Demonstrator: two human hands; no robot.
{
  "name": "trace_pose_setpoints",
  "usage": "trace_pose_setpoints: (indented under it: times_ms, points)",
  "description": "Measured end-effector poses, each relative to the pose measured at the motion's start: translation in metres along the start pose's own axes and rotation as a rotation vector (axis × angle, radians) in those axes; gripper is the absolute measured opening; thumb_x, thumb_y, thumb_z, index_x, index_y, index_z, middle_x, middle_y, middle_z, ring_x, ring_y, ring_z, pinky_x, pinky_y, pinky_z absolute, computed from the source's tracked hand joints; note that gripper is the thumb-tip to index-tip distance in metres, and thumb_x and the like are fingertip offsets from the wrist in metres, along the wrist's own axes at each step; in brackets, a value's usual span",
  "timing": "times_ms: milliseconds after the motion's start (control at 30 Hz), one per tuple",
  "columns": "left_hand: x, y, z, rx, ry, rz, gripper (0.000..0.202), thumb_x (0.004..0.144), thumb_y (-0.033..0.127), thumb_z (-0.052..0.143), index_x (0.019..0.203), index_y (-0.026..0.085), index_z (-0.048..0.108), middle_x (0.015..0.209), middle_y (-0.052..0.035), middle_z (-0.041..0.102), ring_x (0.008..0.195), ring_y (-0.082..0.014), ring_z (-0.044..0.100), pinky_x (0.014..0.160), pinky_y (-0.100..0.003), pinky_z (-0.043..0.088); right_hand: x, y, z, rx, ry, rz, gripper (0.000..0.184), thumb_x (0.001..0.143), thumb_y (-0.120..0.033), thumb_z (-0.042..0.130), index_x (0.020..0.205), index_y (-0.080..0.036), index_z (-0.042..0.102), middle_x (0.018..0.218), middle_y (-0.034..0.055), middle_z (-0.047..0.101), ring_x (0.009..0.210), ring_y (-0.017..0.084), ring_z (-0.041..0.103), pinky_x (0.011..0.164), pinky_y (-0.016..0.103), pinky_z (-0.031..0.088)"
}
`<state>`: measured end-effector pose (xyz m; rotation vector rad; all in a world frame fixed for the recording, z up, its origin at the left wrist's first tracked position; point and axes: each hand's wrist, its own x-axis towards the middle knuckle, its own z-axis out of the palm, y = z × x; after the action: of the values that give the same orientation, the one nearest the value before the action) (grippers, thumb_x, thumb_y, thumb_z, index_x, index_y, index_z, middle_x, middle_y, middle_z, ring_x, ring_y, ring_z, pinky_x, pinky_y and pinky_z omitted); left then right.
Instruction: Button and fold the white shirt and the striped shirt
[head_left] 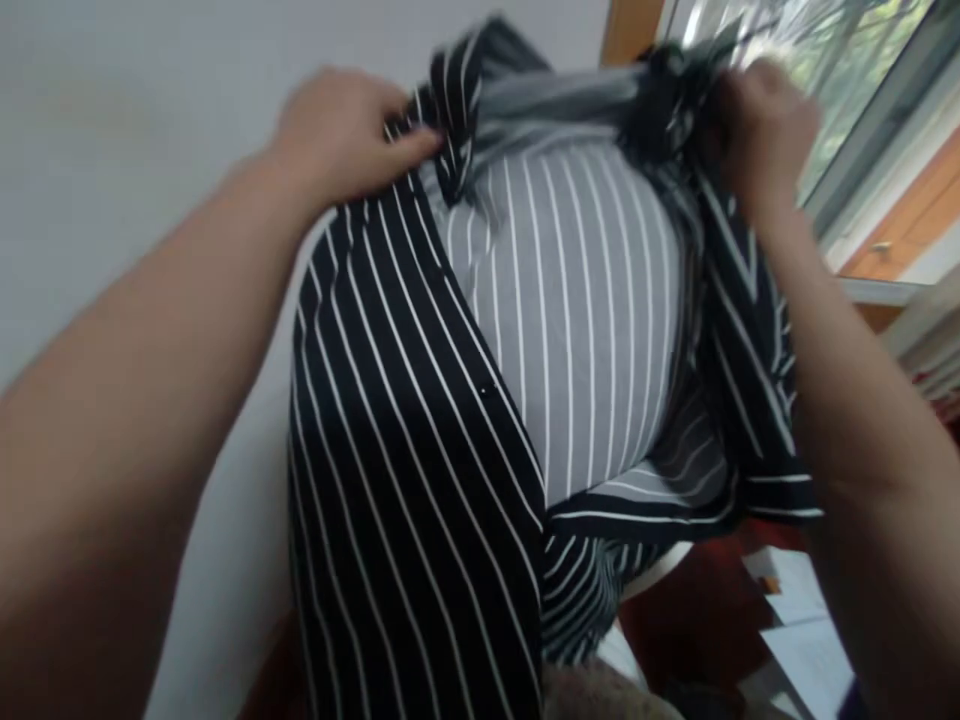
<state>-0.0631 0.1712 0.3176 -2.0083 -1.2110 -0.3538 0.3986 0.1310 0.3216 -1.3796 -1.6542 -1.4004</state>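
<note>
A black shirt with white stripes (pixel 405 400) hangs spread out in front of me, its front parted so the paler grey inner side shows. My left hand (pixel 345 130) pinches it near the collar at the upper left, thumb over the cloth. At the upper right, my right hand (pixel 772 135) is closed on the other side of the shirt; it is blurred and its fingertips are hidden. Small dark buttons run along the left front edge. Below, the hem curls up and a striped sleeve or fold bunches beneath it.
A pale wall (pixel 150 100) fills the left side. At the upper right is a window (pixel 847 80) with greenery outside, and under it an orange-brown wooden panel (pixel 907 235). White papers (pixel 810 655) lie on a dark reddish surface at the lower right.
</note>
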Motion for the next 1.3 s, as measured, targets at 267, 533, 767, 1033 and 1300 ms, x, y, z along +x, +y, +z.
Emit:
trace_pose_setpoints:
  times_ms: [267, 533, 767, 1033, 1300]
  points:
    - [-0.093, 0.145, 0.153, -0.245, -0.496, -0.210, 0.040, 0.093, 0.039, 0.040, 0.113, 0.011, 0.059, 0.104, -0.0197, 0.066, 0.104, -0.0344, 0.058, 0.084, -0.043, 0.042, -0.163, -0.153, 0.083, 0.247, -0.796, -0.107, 0.032, 0.096, -0.021, 0.034, 0.119, -0.019, 0.057, 0.106, 0.0124, 0.063, 0.088, 0.022, 0.059, 0.068, 0.029, 0.037]
    - [-0.122, 0.213, 0.164, -0.536, -0.181, -0.131, 0.037, 0.087, 0.024, 0.049, 0.123, 0.015, 0.053, 0.132, -0.0171, 0.048, 0.122, -0.0318, 0.040, 0.100, -0.047, 0.030, -0.188, -0.210, 0.099, 0.536, -0.758, 0.143, 0.053, 0.090, -0.029, 0.049, 0.140, -0.015, 0.038, 0.135, 0.0186, 0.048, 0.123, 0.032, 0.043, 0.096, 0.048, 0.036]
    - [-0.219, 0.250, 0.089, -1.264, -0.347, 0.199, 0.018, 0.093, 0.025, 0.042, 0.090, 0.018, 0.058, 0.088, -0.0033, 0.060, 0.086, -0.0157, 0.054, 0.083, -0.032, 0.044, -0.232, -0.236, -0.040, 1.306, -0.922, -0.419, 0.027, 0.093, -0.037, 0.048, 0.109, -0.020, 0.062, 0.096, 0.0051, 0.063, 0.090, 0.017, 0.057, 0.084, 0.034, 0.043]
    - [-0.249, 0.253, 0.089, -1.364, -0.384, 0.100, 0.019, 0.092, 0.027, 0.046, 0.107, 0.020, 0.056, 0.106, -0.0053, 0.060, 0.104, -0.0178, 0.053, 0.096, -0.038, 0.042, -0.272, -0.248, -0.040, 1.609, -0.913, -0.162, 0.021, 0.095, -0.031, 0.046, 0.088, -0.018, 0.062, 0.086, 0.0025, 0.057, 0.084, 0.014, 0.054, 0.081, 0.032, 0.045]
    - [-0.256, 0.254, 0.089, -1.187, -0.454, 0.178, 0.025, 0.094, 0.034, 0.045, 0.111, 0.021, 0.058, 0.104, -0.0045, 0.068, 0.096, -0.0183, 0.061, 0.089, -0.036, 0.046, -0.278, -0.256, -0.044, 1.651, -0.959, -0.059, 0.029, 0.098, -0.034, 0.040, 0.078, -0.018, 0.054, 0.069, -0.0030, 0.050, 0.067, 0.010, 0.050, 0.072, 0.028, 0.042]
